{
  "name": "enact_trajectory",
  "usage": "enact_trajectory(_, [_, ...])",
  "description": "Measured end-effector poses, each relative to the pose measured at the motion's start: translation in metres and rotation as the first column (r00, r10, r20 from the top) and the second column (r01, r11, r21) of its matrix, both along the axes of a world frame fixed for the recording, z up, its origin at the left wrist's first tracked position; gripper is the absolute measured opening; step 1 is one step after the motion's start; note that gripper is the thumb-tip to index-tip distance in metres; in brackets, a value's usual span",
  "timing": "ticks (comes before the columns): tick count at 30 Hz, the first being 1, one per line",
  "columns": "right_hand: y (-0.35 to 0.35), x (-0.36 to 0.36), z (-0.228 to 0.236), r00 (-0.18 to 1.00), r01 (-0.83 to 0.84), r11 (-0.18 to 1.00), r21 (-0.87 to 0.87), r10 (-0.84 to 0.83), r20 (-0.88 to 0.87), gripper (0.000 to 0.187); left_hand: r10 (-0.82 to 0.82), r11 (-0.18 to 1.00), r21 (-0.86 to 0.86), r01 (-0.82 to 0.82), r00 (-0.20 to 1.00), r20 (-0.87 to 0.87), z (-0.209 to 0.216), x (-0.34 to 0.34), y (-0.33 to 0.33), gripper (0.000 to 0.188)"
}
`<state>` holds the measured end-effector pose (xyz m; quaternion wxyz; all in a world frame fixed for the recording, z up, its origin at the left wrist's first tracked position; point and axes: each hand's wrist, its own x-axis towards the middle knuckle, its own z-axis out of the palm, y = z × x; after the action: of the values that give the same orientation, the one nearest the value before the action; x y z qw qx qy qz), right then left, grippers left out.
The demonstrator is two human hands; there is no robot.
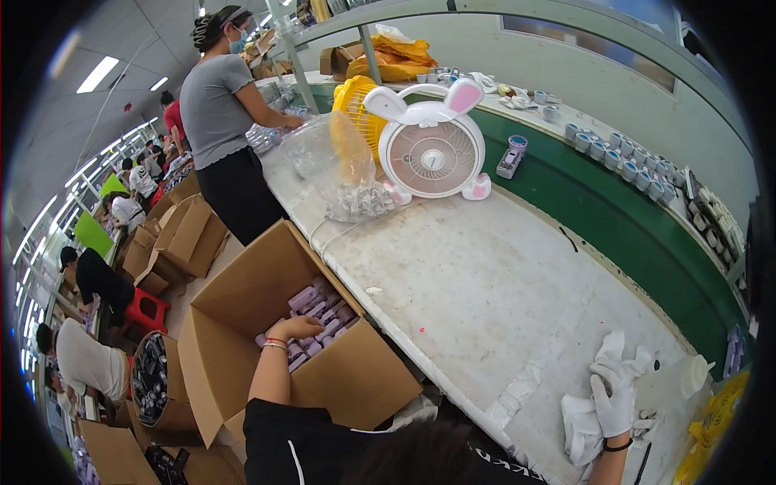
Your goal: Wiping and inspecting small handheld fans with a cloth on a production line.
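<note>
My bare left hand (297,327), with red and pale bands at the wrist, reaches into an open cardboard box (234,279). It touches light-purple plastic housings (311,303) heaped inside; its fingertips are partly hidden, so a grip cannot be made out. At the right end of the table, my right hand (614,402) wears a white glove and a dark beaded bracelet. Its fingers stretch out beside a crumpled white cloth (580,428). A translucent white bottle (675,381) lies just beyond it.
A rabbit-shaped white fan (432,158) stands on the table (453,267) before a yellow fan (356,105). Farther right, a purple-and-white device (512,158) rests on the green conveyor belt (566,194). A co-worker (222,121) stands at the far left. A box of black parts (151,376) sits lower left.
</note>
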<state>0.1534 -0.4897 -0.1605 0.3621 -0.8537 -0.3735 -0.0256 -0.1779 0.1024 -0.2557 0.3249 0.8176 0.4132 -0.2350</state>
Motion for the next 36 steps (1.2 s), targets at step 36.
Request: enact_trajectory(36, [-0.002, 0.001, -0.003, 1.000, -0.017, 1.000, -0.006, 0.017, 0.016, 0.017, 0.183, 0.982, -0.067, -0.177, 0.979, 0.095, -0.017, 0.012, 0.002, 0.040])
